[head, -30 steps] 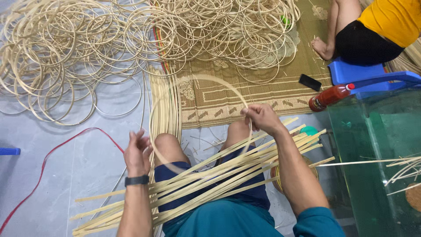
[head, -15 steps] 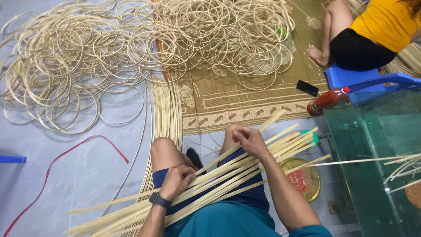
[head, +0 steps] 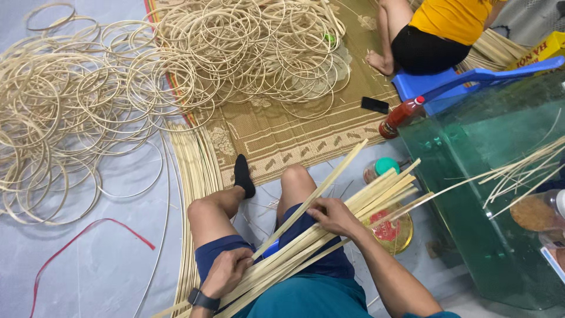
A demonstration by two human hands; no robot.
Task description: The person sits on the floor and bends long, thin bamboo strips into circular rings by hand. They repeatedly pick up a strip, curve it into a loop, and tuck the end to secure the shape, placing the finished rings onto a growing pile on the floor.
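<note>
- Across the lap of the seated person, a bundle of flat bamboo strips (head: 329,227) lies slanted, low end at bottom left, high end fanning out at right near the glass tank (head: 488,176).
- left hand (head: 226,271): curled closed on the lower part of the bundle beside the left thigh; dark smartwatch (head: 203,299) on the wrist.
- right hand (head: 335,217): fingers clamped on the strips mid-bundle, just past the right knee.
- hands are apart, both gripping the same bundle.
- one single strip (head: 321,188) sticks up out of the bundle at a steeper angle, tip over the woven mat (head: 282,135).
- round gold tin (head: 391,232) on the floor under the bundle's right part; jar with teal lid (head: 379,168) just beyond it.
- red bottle (head: 401,116) lies near the tank's corner; black phone (head: 375,105) on the mat close by.
- big heap of bamboo rings (head: 147,82) spreads over the mat and blue floor sheet at top left.
- red band (head: 82,241) lies on the floor at left.
- another person in a yellow shirt (head: 450,17) sits at top right on a blue plastic stool (head: 447,85).
</note>
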